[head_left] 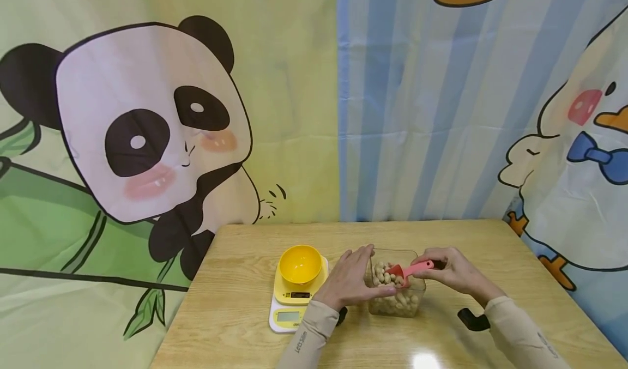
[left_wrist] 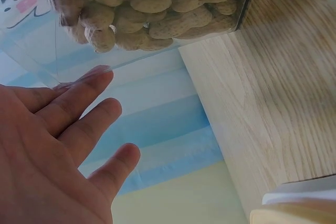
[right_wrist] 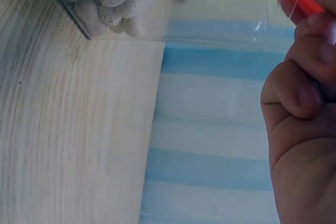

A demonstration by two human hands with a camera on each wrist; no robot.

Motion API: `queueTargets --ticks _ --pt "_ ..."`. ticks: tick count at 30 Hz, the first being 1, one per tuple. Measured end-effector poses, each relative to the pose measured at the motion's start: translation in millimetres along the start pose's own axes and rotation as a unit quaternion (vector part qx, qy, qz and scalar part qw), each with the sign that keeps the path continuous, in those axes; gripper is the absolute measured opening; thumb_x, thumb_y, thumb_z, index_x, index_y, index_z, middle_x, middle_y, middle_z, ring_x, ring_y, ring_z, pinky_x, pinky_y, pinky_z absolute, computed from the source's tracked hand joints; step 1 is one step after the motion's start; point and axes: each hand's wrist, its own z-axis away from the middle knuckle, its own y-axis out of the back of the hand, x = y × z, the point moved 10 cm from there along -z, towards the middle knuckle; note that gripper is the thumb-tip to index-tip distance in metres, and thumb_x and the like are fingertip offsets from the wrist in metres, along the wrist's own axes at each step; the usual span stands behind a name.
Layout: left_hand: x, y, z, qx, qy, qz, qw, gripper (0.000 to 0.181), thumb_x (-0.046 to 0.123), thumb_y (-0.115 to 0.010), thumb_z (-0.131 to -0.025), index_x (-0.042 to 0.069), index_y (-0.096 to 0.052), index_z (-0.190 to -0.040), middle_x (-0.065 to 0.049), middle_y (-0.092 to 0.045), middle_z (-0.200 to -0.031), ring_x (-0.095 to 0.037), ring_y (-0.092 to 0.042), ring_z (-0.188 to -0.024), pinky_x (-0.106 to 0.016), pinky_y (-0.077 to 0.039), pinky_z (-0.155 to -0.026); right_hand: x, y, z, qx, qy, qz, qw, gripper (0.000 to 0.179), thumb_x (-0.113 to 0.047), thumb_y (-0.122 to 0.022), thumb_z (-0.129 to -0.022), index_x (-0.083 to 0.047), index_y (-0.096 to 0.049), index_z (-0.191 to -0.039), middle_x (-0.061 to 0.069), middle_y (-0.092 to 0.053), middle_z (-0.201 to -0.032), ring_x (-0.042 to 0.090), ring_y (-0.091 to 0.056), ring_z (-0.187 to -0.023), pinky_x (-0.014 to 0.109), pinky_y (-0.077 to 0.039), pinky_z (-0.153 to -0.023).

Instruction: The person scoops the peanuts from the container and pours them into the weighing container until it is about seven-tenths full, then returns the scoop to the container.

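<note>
Scoop [head_left: 406, 272]: in bin [head_left: 392, 253], among peanuts [head_left: 399, 302] | handle pinched by right hand's [head_left: 453, 271] fingers; bin's left side touched by left hand [head_left: 348, 282], fingers spread | judged light, stiff, best held by handle; peanuts probably light, shells crackable

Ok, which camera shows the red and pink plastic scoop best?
The head view: it takes in nearly all of the red and pink plastic scoop. The right wrist view crops it at the top, with the right hand covering part; the left wrist view shows just a pink scrap, top left.
</note>
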Motion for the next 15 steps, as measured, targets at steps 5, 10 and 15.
queueTargets --ticks 5,10,15 --pt "-0.9 -1.9 1.7 -0.002 0.007 0.006 1.0000 0.115 0.094 -0.042 -0.077 0.020 -0.022 -0.163 0.003 -0.042 -0.158 -0.019 -0.041 -0.144 -0.045 -0.023 -0.123 10.1 0.7 7.8 0.008 -0.019 -0.045 0.9988 0.021 -0.003 -0.073 -0.092 -0.014 -0.078 -0.110 0.002 -0.066 -0.081 0.010 -0.050 -0.060 0.027 -0.046 -0.048" --pt "-1.0 1.0 2.2 -0.001 0.006 0.004 1.0000 0.114 0.093 -0.043 -0.078 0.018 -0.023 -0.163 0.002 -0.043 -0.157 -0.018 -0.040 -0.144 -0.044 -0.022 -0.123 18.3 0.4 12.4 0.020 -0.045 -0.059 0.9970 0.019 -0.006 -0.071 -0.095 -0.011 -0.076 -0.112 0.007 -0.068 -0.089 0.018 -0.054 -0.062 0.031 -0.049 -0.050" --pt "0.1 0.9 0.7 -0.001 0.000 0.000 1.0000 0.114 0.092 -0.044 -0.078 0.017 -0.024 -0.162 0.002 -0.044 -0.156 -0.017 -0.040 -0.144 -0.044 -0.022 -0.123 25.7 5.7 20.3 0.049 -0.077 -0.073 0.9931 0.020 -0.008 -0.072 -0.095 -0.009 -0.076 -0.115 0.009 -0.066 -0.090 0.024 -0.052 -0.063 0.033 -0.048 -0.052"
